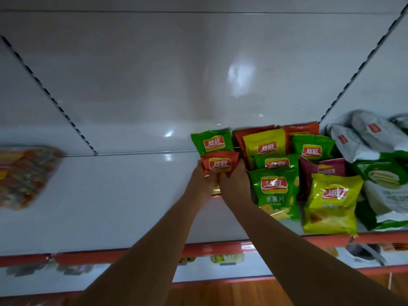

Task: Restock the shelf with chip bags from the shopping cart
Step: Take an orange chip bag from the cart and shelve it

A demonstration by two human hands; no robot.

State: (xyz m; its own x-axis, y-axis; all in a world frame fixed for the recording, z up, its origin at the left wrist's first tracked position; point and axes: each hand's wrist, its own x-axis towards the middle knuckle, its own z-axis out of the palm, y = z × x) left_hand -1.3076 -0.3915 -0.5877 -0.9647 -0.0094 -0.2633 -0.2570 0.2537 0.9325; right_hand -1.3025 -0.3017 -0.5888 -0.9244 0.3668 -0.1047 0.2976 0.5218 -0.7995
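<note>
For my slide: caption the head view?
Both hands set an orange chip bag on the white shelf.

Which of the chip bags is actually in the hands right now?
The orange-red bag, leftmost of the group, just in front of a green bag. The left hand and right hand both grip its lower edge; every other bag sits untouched on the shelf.

- The held chip bag (219,164) lies on the shelf (132,195), between the left hand (202,180) and right hand (235,182).
- Just behind the held chip bag stands another chip bag (211,142).
- Right of the held chip bag, a cluster of chip bags (276,191) fills the shelf from back to front.
- Further right of that cluster lie wafer packs (379,191).
- Far left of the held chip bag lies a candy bag (24,177).
</note>
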